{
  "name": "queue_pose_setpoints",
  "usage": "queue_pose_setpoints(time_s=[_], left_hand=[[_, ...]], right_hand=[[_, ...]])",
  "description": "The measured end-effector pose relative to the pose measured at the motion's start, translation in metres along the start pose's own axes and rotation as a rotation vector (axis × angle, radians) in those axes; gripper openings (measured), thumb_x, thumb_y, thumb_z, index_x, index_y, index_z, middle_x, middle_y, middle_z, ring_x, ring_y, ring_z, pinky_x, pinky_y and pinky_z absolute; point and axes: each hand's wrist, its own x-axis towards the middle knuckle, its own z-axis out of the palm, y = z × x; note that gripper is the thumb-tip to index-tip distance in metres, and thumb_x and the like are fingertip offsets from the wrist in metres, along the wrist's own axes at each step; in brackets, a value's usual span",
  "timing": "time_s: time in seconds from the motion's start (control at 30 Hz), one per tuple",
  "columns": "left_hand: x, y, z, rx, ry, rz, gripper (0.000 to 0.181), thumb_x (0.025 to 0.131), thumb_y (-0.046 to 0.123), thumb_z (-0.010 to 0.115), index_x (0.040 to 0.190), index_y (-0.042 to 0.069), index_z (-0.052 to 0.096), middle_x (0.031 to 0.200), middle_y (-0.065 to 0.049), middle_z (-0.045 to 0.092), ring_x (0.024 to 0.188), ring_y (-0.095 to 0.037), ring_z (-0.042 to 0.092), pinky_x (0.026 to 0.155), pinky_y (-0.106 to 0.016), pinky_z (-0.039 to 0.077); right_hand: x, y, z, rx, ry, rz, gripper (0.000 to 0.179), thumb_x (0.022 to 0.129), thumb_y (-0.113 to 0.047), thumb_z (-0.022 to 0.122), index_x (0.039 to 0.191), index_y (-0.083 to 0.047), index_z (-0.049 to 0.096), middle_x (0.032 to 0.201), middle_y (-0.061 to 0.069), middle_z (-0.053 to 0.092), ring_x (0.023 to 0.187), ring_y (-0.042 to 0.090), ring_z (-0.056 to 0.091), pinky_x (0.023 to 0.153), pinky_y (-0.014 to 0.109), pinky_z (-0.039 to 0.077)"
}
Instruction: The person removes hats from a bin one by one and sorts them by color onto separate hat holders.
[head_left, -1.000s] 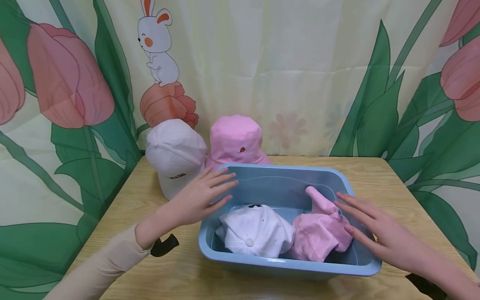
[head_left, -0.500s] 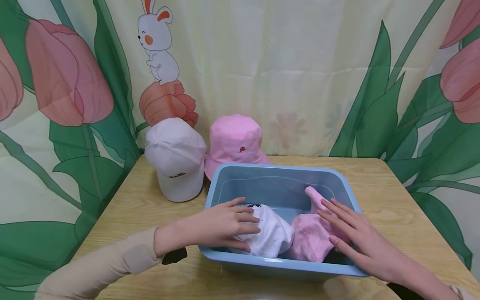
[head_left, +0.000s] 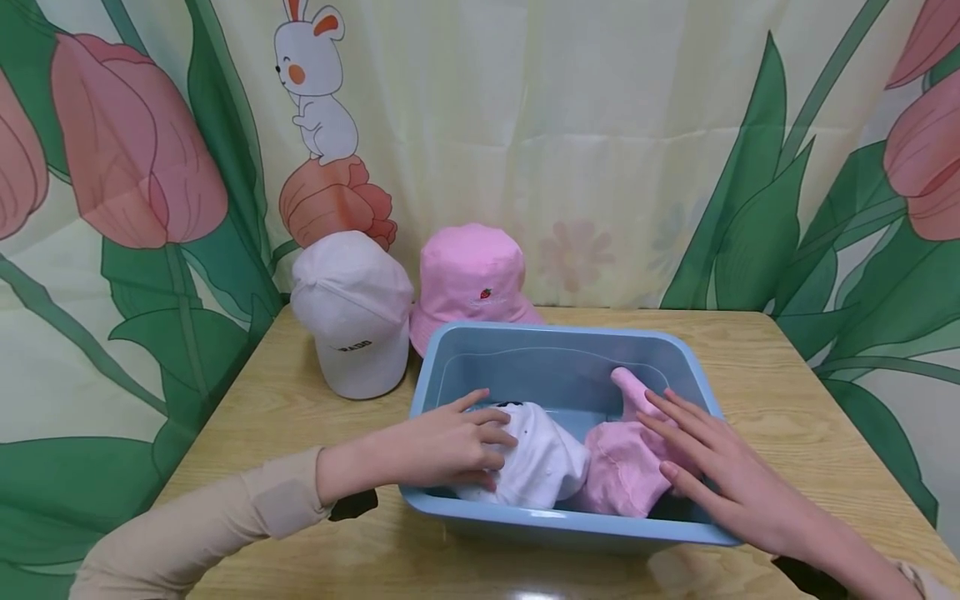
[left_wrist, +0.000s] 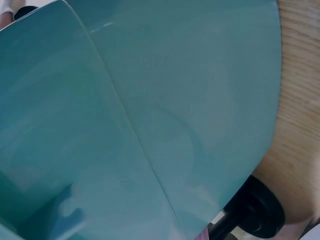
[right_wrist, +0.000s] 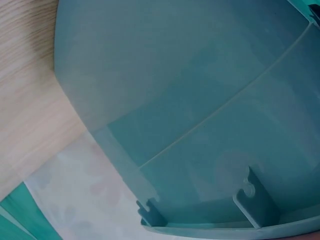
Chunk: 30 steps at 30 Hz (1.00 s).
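- The tulip-and-rabbit curtain (head_left: 600,167) is hanging across the far side, so it's basically just backdrop.
- The wooden table (head_left: 765,400) is holding everything up.
- The blue tub (head_left: 555,533) is standing around the middle with two soft hats in it. Both wrist cams are mostly showing tub wall and no fingers, so I'm going off the head view.
- A white baseball cap (head_left: 352,292) is sitting outside at the far left, brim pointing near.
- A pink bucket hat (head_left: 472,267) is sitting just right of that, its brim partly hiding behind the tub.
- A rumpled white cap (head_left: 543,462) is lying inside the tub, left and near.
- A crumpled pink hat (head_left: 622,462) is lying right beside it, one flap poking up toward the far right.
- The right hand (head_left: 720,471) is spreading straight-ish fingers over the pink hat; can't tell if they're touching.
- The left hand (head_left: 457,446) is spreading slightly bent fingers over the white cap; I'm not seeing a pinch, and contact's hard to judge.
- Tip, imo: with cloth this floppy, you're doing best by getting plenty of fabric under your fingers, squeezing lightly and staying off the tub rim.
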Motion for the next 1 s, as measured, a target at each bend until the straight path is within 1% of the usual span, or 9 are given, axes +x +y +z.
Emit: queue_pose_setpoints(time_s=[0.13, 0.23, 0.33, 0.5, 0.57, 0.67, 0.8, 0.9, 1.0], left_hand=[[0.002, 0.000, 0.001, 0.004, -0.042, 0.002, 0.018, 0.086, 0.039, 0.054, 0.094, 0.026, 0.063, 0.122, 0.008, 0.056, 0.125, -0.018, 0.041, 0.106, -0.048, 0.027], [0.004, 0.001, 0.001, 0.046, -0.057, 0.020, 0.018, 0.086, 0.037, 0.054, 0.097, 0.026, 0.063, 0.123, 0.009, 0.055, 0.127, -0.018, 0.038, 0.106, -0.048, 0.026], [0.004, 0.001, -0.001, 0.117, -0.038, 0.041, 0.016, 0.086, 0.033, 0.055, 0.099, 0.025, 0.062, 0.123, 0.007, 0.055, 0.129, -0.020, 0.037, 0.106, -0.049, 0.026], [0.003, 0.001, -0.008, 0.290, 0.004, 0.066, 0.016, 0.086, 0.027, 0.057, 0.102, 0.026, 0.056, 0.126, 0.006, 0.053, 0.131, -0.022, 0.035, 0.106, -0.048, 0.026], [0.003, -0.001, -0.010, 0.350, 0.028, 0.072, 0.016, 0.087, 0.025, 0.056, 0.103, 0.026, 0.054, 0.126, 0.005, 0.052, 0.131, -0.022, 0.034, 0.106, -0.048, 0.026], [0.003, -0.004, -0.014, 0.407, 0.075, 0.078, 0.016, 0.087, 0.024, 0.057, 0.102, 0.025, 0.053, 0.123, 0.005, 0.052, 0.130, -0.022, 0.035, 0.106, -0.048, 0.027], [0.002, -0.010, -0.021, 0.453, 0.120, 0.082, 0.014, 0.087, 0.023, 0.056, 0.099, 0.023, 0.051, 0.120, 0.004, 0.052, 0.129, -0.023, 0.036, 0.106, -0.047, 0.027], [0.002, -0.016, -0.030, 0.465, 0.117, 0.077, 0.015, 0.087, 0.020, 0.056, 0.100, 0.022, 0.049, 0.122, 0.004, 0.052, 0.130, -0.023, 0.036, 0.107, -0.046, 0.026], [0.001, -0.023, -0.038, 0.444, 0.106, 0.061, 0.020, 0.085, 0.019, 0.059, 0.101, 0.021, 0.048, 0.124, 0.004, 0.053, 0.130, -0.024, 0.036, 0.107, -0.046, 0.025]], right_hand=[[0.001, 0.001, 0.000, 0.000, -0.004, 0.002, 0.057, 0.082, -0.019, 0.059, 0.134, -0.029, 0.038, 0.145, -0.001, 0.030, 0.137, 0.013, 0.014, 0.086, 0.067, 0.029], [0.001, 0.001, 0.000, -0.006, -0.008, 0.002, 0.056, 0.083, -0.020, 0.059, 0.134, -0.029, 0.038, 0.145, -0.001, 0.030, 0.138, 0.013, 0.014, 0.087, 0.067, 0.028], [0.001, 0.001, 0.000, -0.016, -0.013, 0.006, 0.056, 0.083, -0.021, 0.058, 0.135, -0.030, 0.037, 0.145, -0.001, 0.029, 0.138, 0.013, 0.013, 0.088, 0.067, 0.027], [0.000, 0.001, 0.000, -0.035, -0.024, 0.010, 0.056, 0.084, -0.022, 0.058, 0.135, -0.030, 0.036, 0.146, -0.001, 0.028, 0.138, 0.012, 0.011, 0.092, 0.066, 0.025], [0.000, 0.001, 0.000, -0.039, -0.029, 0.017, 0.056, 0.084, -0.023, 0.058, 0.135, -0.031, 0.036, 0.146, -0.001, 0.028, 0.138, 0.011, 0.011, 0.092, 0.065, 0.026], [-0.001, 0.000, 0.000, -0.042, -0.032, 0.024, 0.056, 0.084, -0.024, 0.058, 0.135, -0.032, 0.036, 0.146, -0.002, 0.027, 0.138, 0.009, 0.010, 0.091, 0.066, 0.026], [-0.001, 0.001, 0.000, -0.044, -0.036, 0.028, 0.057, 0.083, -0.025, 0.058, 0.135, -0.032, 0.035, 0.146, -0.002, 0.027, 0.138, 0.010, 0.009, 0.094, 0.066, 0.023], [-0.001, 0.000, 0.000, -0.042, -0.043, 0.038, 0.058, 0.083, -0.026, 0.058, 0.135, -0.033, 0.035, 0.147, -0.002, 0.026, 0.139, 0.013, 0.010, 0.093, 0.066, 0.023], [0.000, 0.000, -0.001, -0.039, -0.051, 0.052, 0.058, 0.083, -0.027, 0.058, 0.135, -0.034, 0.034, 0.147, -0.001, 0.026, 0.139, 0.015, 0.010, 0.091, 0.068, 0.024]])
